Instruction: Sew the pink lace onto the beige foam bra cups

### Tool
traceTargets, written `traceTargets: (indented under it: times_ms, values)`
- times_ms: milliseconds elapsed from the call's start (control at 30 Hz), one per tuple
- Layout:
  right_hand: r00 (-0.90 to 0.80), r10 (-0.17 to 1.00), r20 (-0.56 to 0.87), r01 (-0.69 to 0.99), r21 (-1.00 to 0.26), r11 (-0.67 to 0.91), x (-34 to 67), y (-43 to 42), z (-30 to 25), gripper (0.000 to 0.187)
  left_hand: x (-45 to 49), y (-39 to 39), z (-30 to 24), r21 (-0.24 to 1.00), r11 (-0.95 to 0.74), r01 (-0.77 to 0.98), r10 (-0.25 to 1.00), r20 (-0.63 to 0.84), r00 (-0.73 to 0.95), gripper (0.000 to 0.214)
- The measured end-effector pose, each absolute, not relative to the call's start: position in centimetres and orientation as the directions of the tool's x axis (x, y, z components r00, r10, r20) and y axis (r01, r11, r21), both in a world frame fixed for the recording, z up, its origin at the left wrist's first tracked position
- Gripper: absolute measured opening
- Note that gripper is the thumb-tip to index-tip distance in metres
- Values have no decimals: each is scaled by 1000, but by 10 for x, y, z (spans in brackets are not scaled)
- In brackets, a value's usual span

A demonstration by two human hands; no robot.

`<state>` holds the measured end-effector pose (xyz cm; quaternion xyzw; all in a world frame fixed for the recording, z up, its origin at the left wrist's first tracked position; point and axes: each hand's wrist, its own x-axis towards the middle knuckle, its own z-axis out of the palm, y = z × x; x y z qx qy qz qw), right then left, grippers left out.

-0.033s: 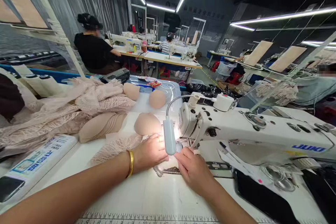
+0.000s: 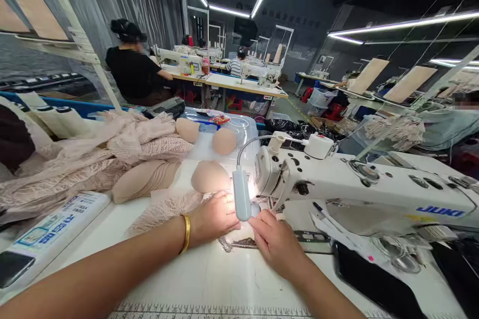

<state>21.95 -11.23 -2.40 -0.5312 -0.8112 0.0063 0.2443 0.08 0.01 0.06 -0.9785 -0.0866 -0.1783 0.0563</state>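
Observation:
My left hand (image 2: 213,217), with a gold bangle on its wrist, rests with curled fingers on a piece of beige lace (image 2: 168,208) just left of the needle of the white JUKI sewing machine (image 2: 359,192). Fingers together, my right hand (image 2: 276,241) presses the same piece's edge at the lit needle area. The grey lamp head (image 2: 242,199) on a gooseneck hangs between the two hands and hides the needle. A padded beige cup (image 2: 209,177) lies just behind my left hand.
More cups (image 2: 144,179) and a heap of lace (image 2: 75,159) lie at left, beside a printed box (image 2: 48,232). A black phone (image 2: 368,274) and papers lie right of my hands. A ruler strip (image 2: 209,311) runs along the near edge. Other people sit at machines behind.

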Motion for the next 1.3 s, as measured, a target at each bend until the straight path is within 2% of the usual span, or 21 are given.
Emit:
traceTargets:
  times_ms: [467,700,933,1133,1300]
  values:
    - [-299,859,415,885,-216,413,219,-111,-23,24,6,6,1,35,-986,163,164,396,904,5]
    - [-296,858,420,883,-223,414,220,-111,-25,27,5,11,-4,22,-989,148,144,414,899,7]
    - [-304,861,408,895,-187,404,221,-110,-27,28,7,14,-2,24,-989,145,143,363,921,7]
    - [-307,860,406,891,-195,410,221,-113,-24,26,6,11,0,-21,-989,145,125,399,908,6]
    - [-332,861,385,879,-204,430,225,-115,-22,33,2,7,2,-39,-993,112,83,442,893,11]
